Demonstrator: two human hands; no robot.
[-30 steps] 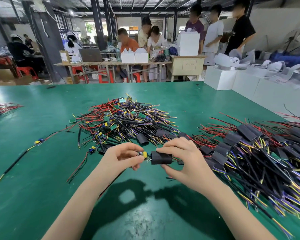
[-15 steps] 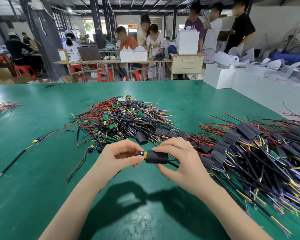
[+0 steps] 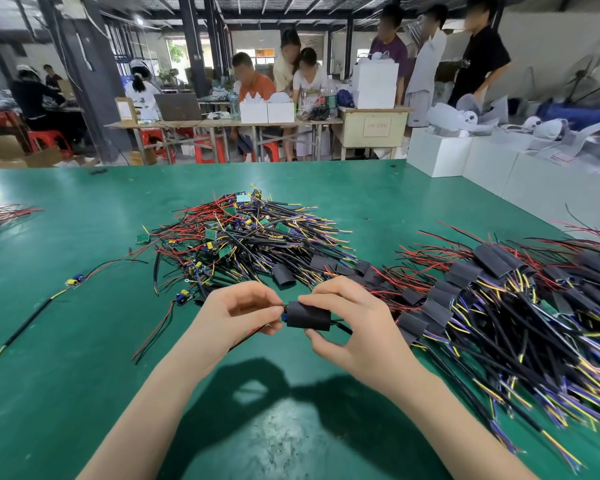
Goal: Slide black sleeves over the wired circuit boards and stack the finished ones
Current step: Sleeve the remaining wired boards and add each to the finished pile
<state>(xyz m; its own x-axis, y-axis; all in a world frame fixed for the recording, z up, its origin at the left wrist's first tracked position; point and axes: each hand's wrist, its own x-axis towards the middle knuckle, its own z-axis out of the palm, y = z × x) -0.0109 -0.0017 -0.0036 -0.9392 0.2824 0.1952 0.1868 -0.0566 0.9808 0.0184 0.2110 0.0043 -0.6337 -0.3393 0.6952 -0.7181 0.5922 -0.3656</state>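
Table: a green table [image 3: 66, 375] carries everything; both hands work just above its near middle.
Finished heap: sleeved boards [image 3: 492, 306] lie piled to the right, wires fanning toward the near right corner. It sits close beside the right hand, well apart from the left.
Unfinished heap: bare wired boards [image 3: 243, 233] lie in a tangle straight ahead, beyond both hands, with a few loose empty sleeves [image 3: 284, 273] at its near edge.
Right hand: the right hand [image 3: 354, 327] is closed around the black sleeve [image 3: 307, 316], fingers over the top, thumb beneath.
Left hand: the left hand [image 3: 236, 317] pinches the wires at the sleeve's left mouth, fingertips touching or almost touching it.
Sleeve axis: it lies roughly level, left to right, across the body between the two hands.
Board inside: only a small blue and red bit [image 3: 284, 315] shows at the left mouth; a black wire trails out of the right end. How far the board is seated beyond that cannot be told.
Likely next: the sleeve looks nearly on, so a last short push along that axis, then a carry rightward. The right hand is the nearer one to the finished heap.
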